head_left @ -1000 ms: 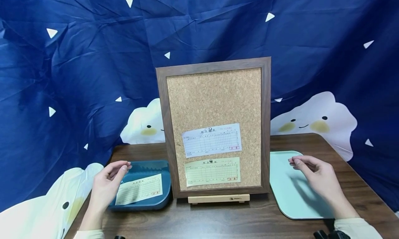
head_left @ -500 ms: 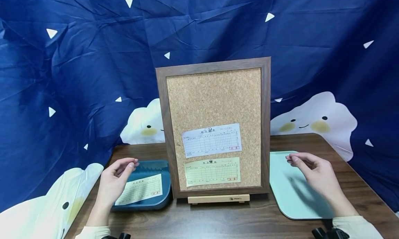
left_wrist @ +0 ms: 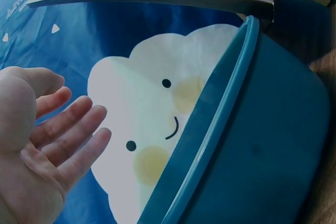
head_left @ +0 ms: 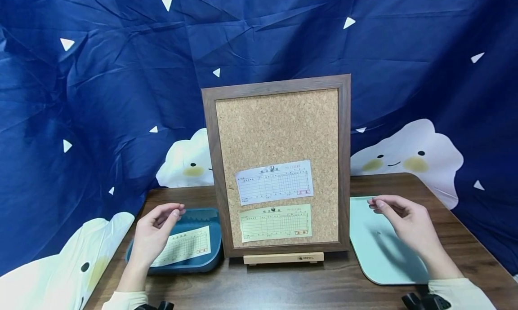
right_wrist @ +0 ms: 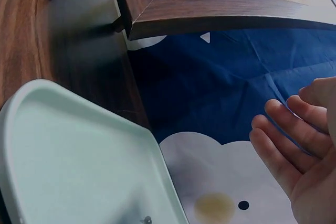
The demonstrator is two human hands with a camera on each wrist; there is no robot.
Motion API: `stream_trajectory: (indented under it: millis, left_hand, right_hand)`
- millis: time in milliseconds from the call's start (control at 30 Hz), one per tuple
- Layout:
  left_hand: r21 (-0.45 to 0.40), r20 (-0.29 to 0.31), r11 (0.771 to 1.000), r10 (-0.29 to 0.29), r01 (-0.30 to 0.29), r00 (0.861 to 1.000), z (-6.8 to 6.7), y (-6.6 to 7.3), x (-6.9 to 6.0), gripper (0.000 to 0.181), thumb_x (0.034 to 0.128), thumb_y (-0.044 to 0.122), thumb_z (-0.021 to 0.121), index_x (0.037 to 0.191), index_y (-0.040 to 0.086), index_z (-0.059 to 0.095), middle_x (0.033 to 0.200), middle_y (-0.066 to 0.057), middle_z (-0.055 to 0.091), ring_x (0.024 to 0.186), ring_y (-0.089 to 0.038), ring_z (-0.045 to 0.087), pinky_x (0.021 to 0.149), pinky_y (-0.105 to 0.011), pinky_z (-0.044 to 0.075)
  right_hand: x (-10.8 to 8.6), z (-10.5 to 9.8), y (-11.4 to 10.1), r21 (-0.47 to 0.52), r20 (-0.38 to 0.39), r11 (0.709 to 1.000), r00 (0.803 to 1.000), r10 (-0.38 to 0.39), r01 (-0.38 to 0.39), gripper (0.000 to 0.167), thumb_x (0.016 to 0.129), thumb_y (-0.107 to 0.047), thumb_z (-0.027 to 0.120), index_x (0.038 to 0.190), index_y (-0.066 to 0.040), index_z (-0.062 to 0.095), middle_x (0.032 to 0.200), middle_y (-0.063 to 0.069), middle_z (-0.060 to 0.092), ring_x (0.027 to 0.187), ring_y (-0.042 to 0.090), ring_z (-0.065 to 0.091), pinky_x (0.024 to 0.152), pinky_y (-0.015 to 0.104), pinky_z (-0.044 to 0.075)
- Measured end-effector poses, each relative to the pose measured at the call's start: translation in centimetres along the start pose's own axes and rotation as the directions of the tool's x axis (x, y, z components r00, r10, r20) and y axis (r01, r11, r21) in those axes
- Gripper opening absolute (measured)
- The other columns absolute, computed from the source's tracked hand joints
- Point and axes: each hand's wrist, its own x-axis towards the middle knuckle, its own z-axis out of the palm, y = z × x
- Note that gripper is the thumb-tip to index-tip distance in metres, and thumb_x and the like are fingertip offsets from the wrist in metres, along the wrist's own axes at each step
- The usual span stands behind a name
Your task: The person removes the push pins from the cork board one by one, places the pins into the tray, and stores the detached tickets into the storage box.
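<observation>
My left hand [head_left: 155,229] hovers over the left part of a dark blue bin [head_left: 210,260], its fingers loosely bent with nothing between them in the left wrist view. Inside that bin lies a pale yellow paper form [head_left: 186,245], partly covered by the hand. Above a mint green tray [head_left: 364,256] hangs my right hand [head_left: 408,220], its relaxed fingers holding nothing. A small pushpin [right_wrist: 147,220] lies on this tray. Between the hands stands a framed corkboard [head_left: 279,126]. A white form [head_left: 275,184] and a light green form [head_left: 277,224] are pinned to its lower half.
A small wooden stand [head_left: 283,258] props up the corkboard on the dark wooden table [head_left: 283,287]. Behind everything hangs a blue curtain [head_left: 121,76] with cloud prints. The bin and the tray stand close to either side of the board.
My left hand has moved right, further over the bin. My right hand has shifted slightly left and up above the tray. The forms and the board have stayed put.
</observation>
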Motion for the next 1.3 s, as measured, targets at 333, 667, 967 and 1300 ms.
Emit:
stream_trajectory:
  millis: [333, 667, 967, 1300]
  left_hand:
    - [-0.057, 0.011, 0.998, 0.013, -0.012, 1.000, 0.6, 0.5, 0.4, 0.021, 0.1096, 0.013, 0.064, 0.125, 0.002, 0.075, 0.123, -0.021, 0.078, 0.103, 0.003, 0.074, 0.090, -0.014, 0.059]
    - [-0.090, 0.012, 0.995, 0.042, -0.041, 0.999, 1.1, 1.4, 0.5, 0.020, 0.1094, 0.012, 0.065, 0.124, 0.004, 0.076, 0.120, -0.016, 0.079, 0.103, 0.002, 0.074, 0.089, -0.015, 0.059]
    - [-0.080, 0.028, 0.997, 0.024, -0.022, 0.999, 1.4, 1.9, 0.7, 0.022, 0.1094, 0.015, 0.065, 0.126, 0.004, 0.075, 0.123, -0.018, 0.078, 0.105, 0.004, 0.073, 0.092, -0.014, 0.058]
    - [-0.112, 0.035, 0.992, 0.059, -0.054, 0.998, 2.1, 2.2, 1.0, 0.020, 0.1087, 0.012, 0.066, 0.124, 0.004, 0.076, 0.121, -0.021, 0.078, 0.104, 0.001, 0.074, 0.092, -0.014, 0.058]
  right_hand:
    - [0.2, 0.3, -0.3, -0.011, -0.016, 0.999, 0.999, -0.052, 0.052, 0.015, 0.103, 0.002, 0.067, 0.116, 0.005, 0.076, 0.104, -0.029, 0.076, 0.088, -0.009, 0.075, 0.081, 0.005, 0.054]
    - [0.5, 0.4, -1.0, 0.046, -0.011, 0.997, 0.998, -0.066, 0.067, 0.015, 0.103, 0.006, 0.065, 0.115, 0.010, 0.074, 0.105, -0.023, 0.079, 0.088, -0.007, 0.076, 0.083, 0.008, 0.056]
    - [0.7, 0.4, -1.6, 0.062, -0.013, 0.996, 0.998, -0.069, 0.069, 0.016, 0.103, 0.007, 0.066, 0.116, 0.011, 0.074, 0.105, -0.021, 0.080, 0.089, -0.003, 0.077, 0.083, 0.009, 0.057]
    - [0.9, 0.5, -1.9, 0.049, -0.016, 0.995, 0.996, -0.083, 0.084, 0.016, 0.101, 0.007, 0.068, 0.115, 0.008, 0.076, 0.105, -0.021, 0.080, 0.088, -0.003, 0.077, 0.082, 0.009, 0.057]
